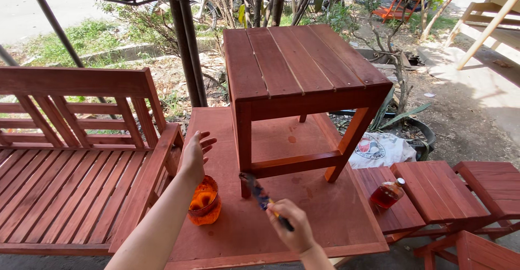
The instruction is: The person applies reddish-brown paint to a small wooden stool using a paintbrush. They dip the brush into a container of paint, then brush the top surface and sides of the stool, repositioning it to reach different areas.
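Stool [300, 80] stands on the red-brown counter [325, 216], its top and legs evenly reddish, so I judge most coating done. My right hand [292, 227] pinches a brush [259, 193] at one leg; left hand [195, 153] fingers spread above the orange cup [204, 202].

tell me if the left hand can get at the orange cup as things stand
Probably yes. The left hand is raised, open and empty, just above the orange cup on the work board. Nothing lies between them; the small table's leg stands off to the right.
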A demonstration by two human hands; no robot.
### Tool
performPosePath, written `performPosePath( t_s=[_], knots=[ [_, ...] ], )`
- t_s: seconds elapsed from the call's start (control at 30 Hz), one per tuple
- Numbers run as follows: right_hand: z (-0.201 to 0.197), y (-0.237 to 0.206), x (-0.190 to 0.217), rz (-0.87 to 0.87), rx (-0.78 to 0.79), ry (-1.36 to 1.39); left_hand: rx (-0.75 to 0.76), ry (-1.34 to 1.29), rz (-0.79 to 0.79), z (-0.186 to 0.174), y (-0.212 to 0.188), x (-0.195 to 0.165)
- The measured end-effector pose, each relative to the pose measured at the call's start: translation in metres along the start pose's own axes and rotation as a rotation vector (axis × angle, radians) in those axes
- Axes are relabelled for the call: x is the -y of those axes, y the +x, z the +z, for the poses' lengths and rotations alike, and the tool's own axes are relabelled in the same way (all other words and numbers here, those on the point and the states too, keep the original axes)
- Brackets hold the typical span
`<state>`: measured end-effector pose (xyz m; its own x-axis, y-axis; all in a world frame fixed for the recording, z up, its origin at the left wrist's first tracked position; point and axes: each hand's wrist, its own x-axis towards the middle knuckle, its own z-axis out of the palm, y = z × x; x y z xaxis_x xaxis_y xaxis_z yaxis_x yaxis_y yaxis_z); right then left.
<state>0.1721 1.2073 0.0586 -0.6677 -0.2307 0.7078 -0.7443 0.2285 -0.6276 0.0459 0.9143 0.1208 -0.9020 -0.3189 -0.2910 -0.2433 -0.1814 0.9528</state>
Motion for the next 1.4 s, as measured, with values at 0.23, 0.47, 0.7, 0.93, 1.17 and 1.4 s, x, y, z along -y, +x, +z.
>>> performPosePath(
  t_s=[0.23,0.47,0.7,0.93,1.17,1.4],
  knots=[
    [-0.091,-0.019,-0.075,0.051,-0.161,-0.175,-0.018,0.012,-0.018,0.012,0.011,0.011],
    [-0.154,-0.050,-0.125,0.259,-0.346,-0.355,-0.032,0.015,-0.027,0.017,0.006,0.009],
    [-0.177,-0.065,-0.137,0.561,-0.621,-0.641,-0.023,0.037,-0.018,0.015,-0.008,-0.002],
    [-0.071,-0.048,-0.115,0.146,-0.592,-0.677,-0.016,0.031,-0.020,0.015,-0.007,-0.001],
    [0.043,-0.039,-0.024,0.281,-0.350,-0.328,-0.003,0.026,-0.018,0.008,0.006,0.008],
    [0.078,-0.027,0.024,0.183,-0.151,-0.090,0.050,0.038,0.009,0.013,0.019,0.018]
  ],
)
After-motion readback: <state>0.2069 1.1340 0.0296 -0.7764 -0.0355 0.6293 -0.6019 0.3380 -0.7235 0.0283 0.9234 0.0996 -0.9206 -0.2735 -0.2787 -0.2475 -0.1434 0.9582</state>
